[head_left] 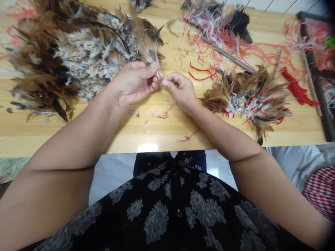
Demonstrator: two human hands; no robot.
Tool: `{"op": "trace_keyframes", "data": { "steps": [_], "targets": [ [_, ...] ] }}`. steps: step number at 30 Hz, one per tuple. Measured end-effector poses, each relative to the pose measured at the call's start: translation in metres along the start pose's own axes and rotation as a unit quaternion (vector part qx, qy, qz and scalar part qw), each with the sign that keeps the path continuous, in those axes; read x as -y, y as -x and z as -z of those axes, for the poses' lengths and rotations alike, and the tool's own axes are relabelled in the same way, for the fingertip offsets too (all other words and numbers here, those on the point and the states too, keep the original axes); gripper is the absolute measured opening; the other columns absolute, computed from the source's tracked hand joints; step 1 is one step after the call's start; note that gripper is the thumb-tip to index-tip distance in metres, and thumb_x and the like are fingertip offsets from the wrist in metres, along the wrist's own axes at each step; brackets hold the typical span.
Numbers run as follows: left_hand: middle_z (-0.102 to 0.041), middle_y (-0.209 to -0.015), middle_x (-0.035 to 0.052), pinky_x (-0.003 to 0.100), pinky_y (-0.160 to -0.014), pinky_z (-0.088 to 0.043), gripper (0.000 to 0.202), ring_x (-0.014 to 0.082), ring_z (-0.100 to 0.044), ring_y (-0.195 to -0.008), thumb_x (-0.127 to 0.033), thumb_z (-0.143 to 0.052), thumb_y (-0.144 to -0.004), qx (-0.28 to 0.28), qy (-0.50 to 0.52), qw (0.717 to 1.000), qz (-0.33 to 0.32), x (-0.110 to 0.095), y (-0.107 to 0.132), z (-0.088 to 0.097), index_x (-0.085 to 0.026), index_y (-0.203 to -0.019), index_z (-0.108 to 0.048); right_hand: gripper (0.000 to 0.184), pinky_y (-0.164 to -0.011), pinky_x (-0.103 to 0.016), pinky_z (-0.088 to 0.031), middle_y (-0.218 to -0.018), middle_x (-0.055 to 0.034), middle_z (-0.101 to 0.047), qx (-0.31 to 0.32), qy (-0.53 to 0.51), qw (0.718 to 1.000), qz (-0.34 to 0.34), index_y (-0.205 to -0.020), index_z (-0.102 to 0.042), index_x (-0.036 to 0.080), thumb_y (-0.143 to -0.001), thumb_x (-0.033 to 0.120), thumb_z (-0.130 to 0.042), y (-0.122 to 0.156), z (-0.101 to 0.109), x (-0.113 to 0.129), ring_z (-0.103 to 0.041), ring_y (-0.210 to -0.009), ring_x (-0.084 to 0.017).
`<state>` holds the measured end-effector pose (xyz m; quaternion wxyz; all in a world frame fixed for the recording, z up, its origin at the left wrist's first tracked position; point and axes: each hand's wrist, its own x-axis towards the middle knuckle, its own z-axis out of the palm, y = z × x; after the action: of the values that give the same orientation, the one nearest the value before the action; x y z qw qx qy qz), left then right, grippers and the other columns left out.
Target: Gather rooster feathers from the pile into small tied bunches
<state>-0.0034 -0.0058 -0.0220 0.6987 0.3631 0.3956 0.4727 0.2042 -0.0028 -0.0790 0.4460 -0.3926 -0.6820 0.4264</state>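
Note:
My left hand (136, 82) is closed in a pinch on the base of a small bunch of brown feathers (146, 45), which stand up from my fingers over the wooden table (162, 136). My right hand (179, 89) is also closed, its fingertips pinched right beside the feather base; what they grip is too small to make out. A large heap of brown, black and white feathers (70, 55) lies just left of my left hand. A smaller feather cluster tangled with red string (248, 99) lies right of my right hand.
Red and white string scraps (209, 31) and thin sticks (230, 55) litter the far right of the table. A thick red yarn piece (298, 90) lies near a dark frame (324, 108) at the right edge. Red-white striped cloth (321, 191) shows at the lower right.

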Motion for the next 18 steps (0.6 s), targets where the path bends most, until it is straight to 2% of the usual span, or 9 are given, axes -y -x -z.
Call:
{"op": "trace_keyframes", "data": {
  "steps": [4,8,13,18],
  "targets": [
    [-0.073,-0.075,0.003,0.018,-0.066,-0.06,0.047,0.0116,-0.071,-0.068,-0.008,-0.096,-0.117,-0.008,0.014,1.0,0.016,0.003,0.005,-0.01,-0.018,-0.076,-0.076,0.052,-0.113,-0.039,-0.064,-0.101,-0.002,-0.079,0.002,-0.01,1.0,0.009,-0.097,-0.08,0.022,-0.111,0.071,-0.091,-0.001,-0.001,-0.003,-0.075,-0.109,-0.02],
    [-0.075,-0.074,0.0034,0.018,-0.066,-0.061,0.044,0.0127,-0.073,-0.067,-0.003,-0.095,-0.116,-0.01,0.019,0.999,0.039,0.0,0.009,-0.015,-0.017,-0.079,-0.077,0.053,-0.114,-0.04,-0.064,-0.103,-0.0022,-0.079,0.004,0.0,1.0,0.021,-0.097,-0.08,0.022,-0.112,0.072,-0.088,-0.001,-0.002,-0.006,-0.076,-0.11,-0.02],
    [-0.077,-0.076,0.004,0.017,-0.065,-0.06,0.043,0.0122,-0.074,-0.067,-0.002,-0.095,-0.117,-0.008,0.025,0.998,0.058,-0.006,0.016,-0.021,-0.016,-0.081,-0.076,0.05,-0.113,-0.04,-0.064,-0.106,-0.0026,-0.081,-0.001,0.014,1.0,0.021,-0.099,-0.08,0.023,-0.114,0.07,-0.087,-0.001,-0.002,-0.008,-0.075,-0.109,-0.02],
    [-0.078,-0.079,0.0045,0.018,-0.068,-0.061,0.043,0.0128,-0.075,-0.071,-0.004,-0.097,-0.115,-0.002,-0.005,0.999,0.034,0.0,0.013,-0.017,-0.016,-0.081,-0.076,0.053,-0.116,-0.041,-0.065,-0.107,-0.0039,-0.083,0.001,0.009,1.0,0.018,-0.097,-0.079,0.023,-0.115,0.073,-0.084,0.0,-0.003,-0.003,-0.077,-0.112,-0.021]
  ]
}}
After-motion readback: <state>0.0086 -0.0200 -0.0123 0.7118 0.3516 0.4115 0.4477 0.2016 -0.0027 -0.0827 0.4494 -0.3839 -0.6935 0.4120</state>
